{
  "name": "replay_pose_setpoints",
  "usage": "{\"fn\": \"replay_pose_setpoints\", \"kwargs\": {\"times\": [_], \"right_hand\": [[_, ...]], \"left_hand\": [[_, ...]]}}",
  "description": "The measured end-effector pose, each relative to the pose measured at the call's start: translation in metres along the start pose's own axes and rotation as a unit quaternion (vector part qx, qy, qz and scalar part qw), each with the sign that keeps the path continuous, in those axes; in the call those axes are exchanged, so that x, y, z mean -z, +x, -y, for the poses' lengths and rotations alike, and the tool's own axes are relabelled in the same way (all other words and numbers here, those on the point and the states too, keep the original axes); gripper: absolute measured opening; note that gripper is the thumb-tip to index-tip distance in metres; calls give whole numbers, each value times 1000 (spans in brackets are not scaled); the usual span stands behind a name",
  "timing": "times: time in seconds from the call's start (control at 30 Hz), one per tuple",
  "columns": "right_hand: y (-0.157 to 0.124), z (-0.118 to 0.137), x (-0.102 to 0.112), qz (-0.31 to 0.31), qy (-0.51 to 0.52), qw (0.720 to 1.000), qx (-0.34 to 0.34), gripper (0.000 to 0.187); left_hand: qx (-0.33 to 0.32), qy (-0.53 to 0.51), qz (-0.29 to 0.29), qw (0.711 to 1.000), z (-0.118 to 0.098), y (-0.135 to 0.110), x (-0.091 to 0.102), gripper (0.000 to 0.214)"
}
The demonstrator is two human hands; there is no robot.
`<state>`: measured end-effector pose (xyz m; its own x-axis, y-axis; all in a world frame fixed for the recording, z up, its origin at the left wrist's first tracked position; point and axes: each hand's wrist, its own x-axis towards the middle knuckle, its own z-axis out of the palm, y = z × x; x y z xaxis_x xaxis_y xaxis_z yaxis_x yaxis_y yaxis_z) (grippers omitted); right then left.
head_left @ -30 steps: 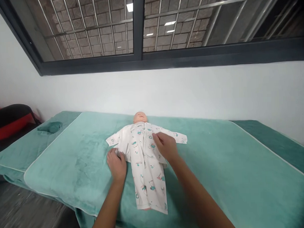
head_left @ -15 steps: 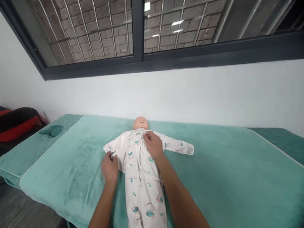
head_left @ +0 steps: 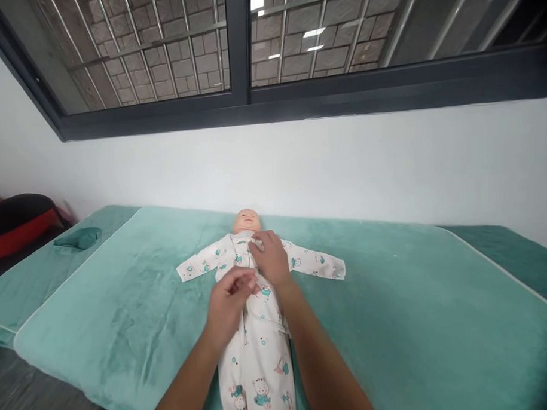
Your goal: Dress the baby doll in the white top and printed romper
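A baby doll (head_left: 247,220) lies on its back on a green-covered bed, its head toward the wall. It wears a white baby shirt (head_left: 320,264) with a teal and pink animal print, sleeves spread to both sides, and matching trousers (head_left: 256,373). My left hand (head_left: 227,299) is over the doll's belly, thumb and fingers pinched together at the shirt front. Just above and to the right, my right hand (head_left: 270,256) rests on the chest with bent fingers gripping the shirt front. The cloth between the fingers is mostly hidden.
The green bed cover (head_left: 394,320) spreads wide on both sides, with a face hole (head_left: 79,238) at the left end. Beyond it stand a white wall (head_left: 344,166) and a dark-framed, barred window (head_left: 240,104). A black and red chair (head_left: 23,228) is at far left.
My left hand has moved right, from beside the sleeve to the doll's belly, and the shirt's left side is drawn inward. The right hand stays at the chest. The view has shifted slightly.
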<state>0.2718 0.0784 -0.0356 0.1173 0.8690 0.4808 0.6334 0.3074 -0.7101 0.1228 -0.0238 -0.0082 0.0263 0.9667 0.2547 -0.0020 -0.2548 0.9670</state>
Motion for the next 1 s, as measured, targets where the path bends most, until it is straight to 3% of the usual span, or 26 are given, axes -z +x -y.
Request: {"fn": "replay_pose_setpoints", "kwargs": {"times": [0.07,0.13,0.17,0.23,0.37,0.47,0.57,0.73,0.83,0.93,1.0], "right_hand": [[0,4,2,25,-23,996,84,23],[-1,8,3,69,-30,989,124,27],[0,10,4,85,-35,988,126,29],[0,13,5,96,-54,987,118,31],[0,17,6,113,-85,984,105,34],[0,15,5,125,-93,983,94,36],[1,12,5,138,-82,983,92,38],[3,6,3,135,-52,986,83,38],[4,4,1,126,-23,988,84,37],[5,5,5,79,39,992,95,34],[5,9,10,26,76,993,85,34]], "left_hand": [[-77,108,26,991,9,-7,-2,20],[-132,208,-40,968,19,-8,2,21],[-130,241,-73,959,25,-8,5,24],[-83,269,-111,953,36,-6,11,34],[42,234,-107,965,50,-6,18,49],[65,236,-85,966,56,-9,18,64],[34,264,-57,962,58,-10,16,67],[-49,251,-57,965,48,4,14,31],[-111,207,-68,970,34,17,10,27],[-144,200,3,969,26,21,3,29],[-186,242,56,951,27,18,-1,31]]}}
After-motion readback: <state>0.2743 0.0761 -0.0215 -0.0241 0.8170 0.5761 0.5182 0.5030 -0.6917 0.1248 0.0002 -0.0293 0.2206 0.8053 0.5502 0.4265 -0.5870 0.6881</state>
